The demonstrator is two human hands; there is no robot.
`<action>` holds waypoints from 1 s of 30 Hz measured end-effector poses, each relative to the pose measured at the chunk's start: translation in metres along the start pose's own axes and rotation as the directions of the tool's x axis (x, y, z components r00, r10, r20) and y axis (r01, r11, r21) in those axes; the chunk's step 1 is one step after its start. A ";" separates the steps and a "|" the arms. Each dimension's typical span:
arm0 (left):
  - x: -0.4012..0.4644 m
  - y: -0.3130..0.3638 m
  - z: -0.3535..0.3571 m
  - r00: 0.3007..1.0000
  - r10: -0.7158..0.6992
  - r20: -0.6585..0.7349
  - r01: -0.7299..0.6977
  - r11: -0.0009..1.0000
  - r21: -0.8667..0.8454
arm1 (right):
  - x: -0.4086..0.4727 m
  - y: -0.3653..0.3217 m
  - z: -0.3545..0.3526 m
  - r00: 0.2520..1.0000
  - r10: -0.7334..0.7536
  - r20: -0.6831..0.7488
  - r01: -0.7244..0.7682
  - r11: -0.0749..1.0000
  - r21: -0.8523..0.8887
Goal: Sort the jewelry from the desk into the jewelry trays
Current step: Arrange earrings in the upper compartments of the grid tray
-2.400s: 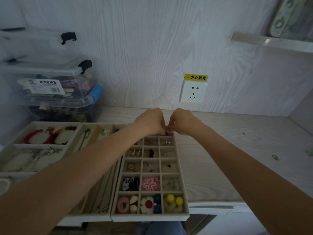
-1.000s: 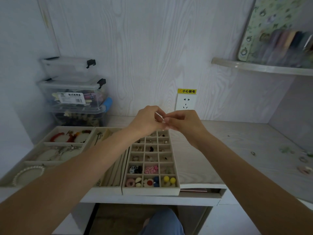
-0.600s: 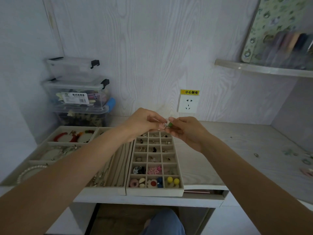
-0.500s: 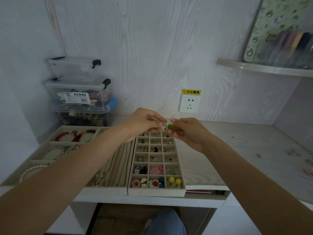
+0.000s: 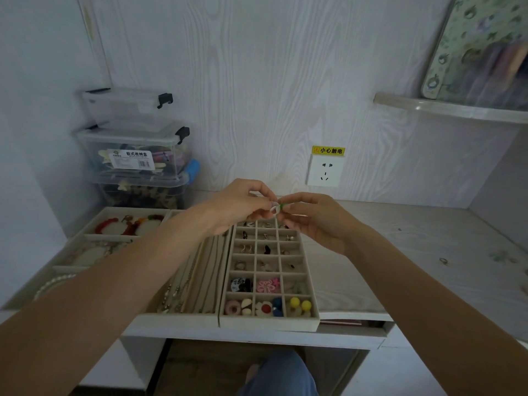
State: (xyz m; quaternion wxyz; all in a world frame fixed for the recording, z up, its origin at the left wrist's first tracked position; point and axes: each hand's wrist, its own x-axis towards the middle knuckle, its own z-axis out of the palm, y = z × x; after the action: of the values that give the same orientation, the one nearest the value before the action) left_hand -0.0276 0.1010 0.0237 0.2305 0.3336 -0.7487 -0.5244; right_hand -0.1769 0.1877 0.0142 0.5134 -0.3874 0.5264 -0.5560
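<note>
Both my left hand and right hand pinched one small green-and-white piece between them, held in the air directly above the far row of the grid tray, so its cell lay straight below.

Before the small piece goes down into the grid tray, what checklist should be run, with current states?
1. Small green and white piece pinched by both hands: ok.
2. Left hand and right hand above the grid tray: ok.
3. Free cell: right cell, second row from the front, looks nearly empty: cannot tell.
4. Piece type: too small, cannot tell.
5. Ring on the desk not yet sorted: not ok.
</note>
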 end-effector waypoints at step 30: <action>0.016 -0.037 -0.027 0.995 -0.055 -0.081 0.076 0.957 0.279 | 0.055 0.019 0.034 0.965 -0.262 0.013 0.189 0.662 -0.725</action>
State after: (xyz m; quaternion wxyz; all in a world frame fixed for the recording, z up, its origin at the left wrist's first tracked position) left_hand -0.0101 0.0632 -0.0023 0.1903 0.4064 -0.7955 -0.4071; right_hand -0.1502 0.1287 -0.0055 0.2225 -0.5935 0.6729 -0.3814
